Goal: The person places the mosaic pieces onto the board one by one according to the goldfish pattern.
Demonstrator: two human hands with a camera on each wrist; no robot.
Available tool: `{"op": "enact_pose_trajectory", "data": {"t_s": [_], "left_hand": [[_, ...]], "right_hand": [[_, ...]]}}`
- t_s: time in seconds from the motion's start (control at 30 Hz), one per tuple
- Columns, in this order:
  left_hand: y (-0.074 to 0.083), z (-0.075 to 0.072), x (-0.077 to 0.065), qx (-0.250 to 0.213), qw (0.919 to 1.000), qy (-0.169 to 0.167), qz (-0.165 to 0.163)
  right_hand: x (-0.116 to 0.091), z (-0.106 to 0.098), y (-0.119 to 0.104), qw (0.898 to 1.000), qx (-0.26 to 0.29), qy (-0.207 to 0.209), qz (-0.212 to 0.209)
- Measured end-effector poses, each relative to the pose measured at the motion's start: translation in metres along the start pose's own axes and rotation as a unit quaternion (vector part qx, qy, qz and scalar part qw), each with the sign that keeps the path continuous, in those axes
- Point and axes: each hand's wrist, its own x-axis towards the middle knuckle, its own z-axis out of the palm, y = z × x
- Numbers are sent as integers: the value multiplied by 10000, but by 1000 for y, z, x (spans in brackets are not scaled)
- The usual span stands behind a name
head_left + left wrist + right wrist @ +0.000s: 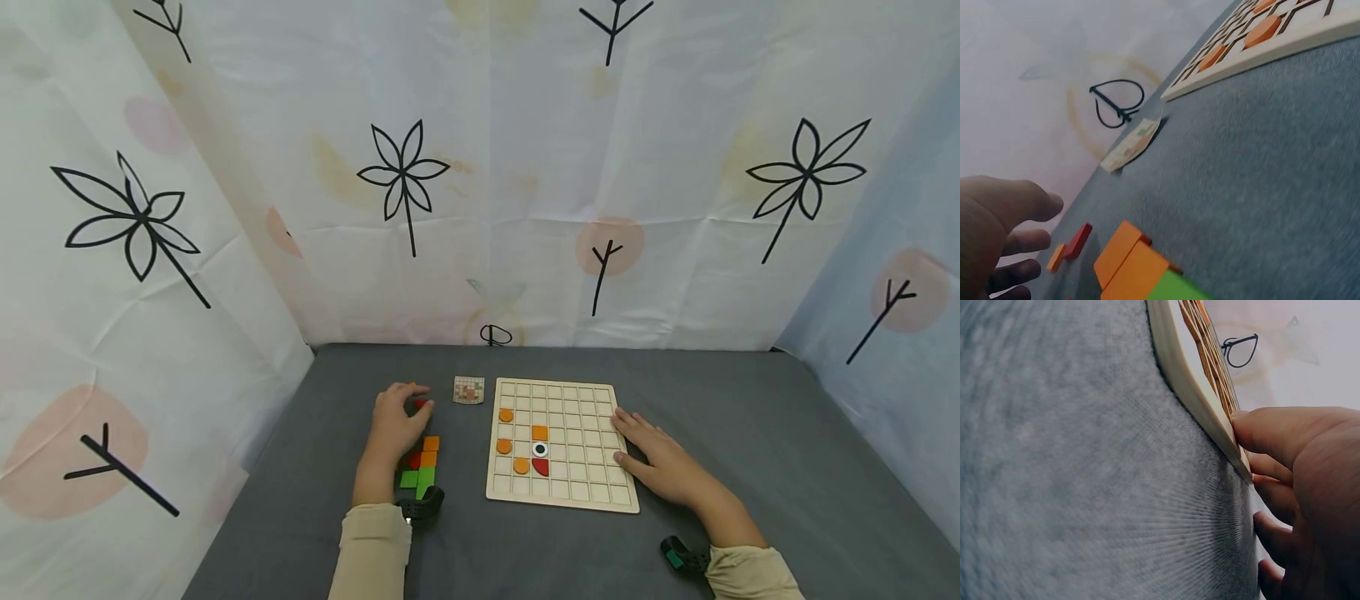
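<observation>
My left hand (pixel 396 423) hovers at the left of the table, thumb and fingers apart. Close to its fingertips lie a red piece (pixel 1077 241) and a small orange piece (pixel 1056 257); nothing shows between thumb and fingers in the left wrist view. Orange square pieces (pixel 430 451), green pieces (pixel 425 479) and a red piece (pixel 413 460) sit beside that wrist, partly hidden. With its thumb and fingertips, my right hand (pixel 663 465) touches the right edge of the wooden grid board (pixel 581 450). On this board are orange round pieces (pixel 506 415), an orange square (pixel 539 432), an eye piece (pixel 540 449) and a red quarter-round piece (pixel 540 467).
A small card with a coloured grid pattern (pixel 468 390) lies left of the board's top corner. Grey cloth (pixel 525 550) covers the table. Behind and at the sides hangs a printed white curtain (pixel 487 167).
</observation>
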Motion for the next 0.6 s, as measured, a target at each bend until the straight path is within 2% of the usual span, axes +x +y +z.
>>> {"op": "enact_pose_trajectory", "data": {"t_s": [0.27,0.6], "left_hand": [[-9,-6,-4,183,9992,-181,-299],[-12,-4,-3,249,9988,-257,-327]], "right_hand": [[0,1,0,10000,-4,-34,32],[0,1,0,10000,-24,-1,38]]}}
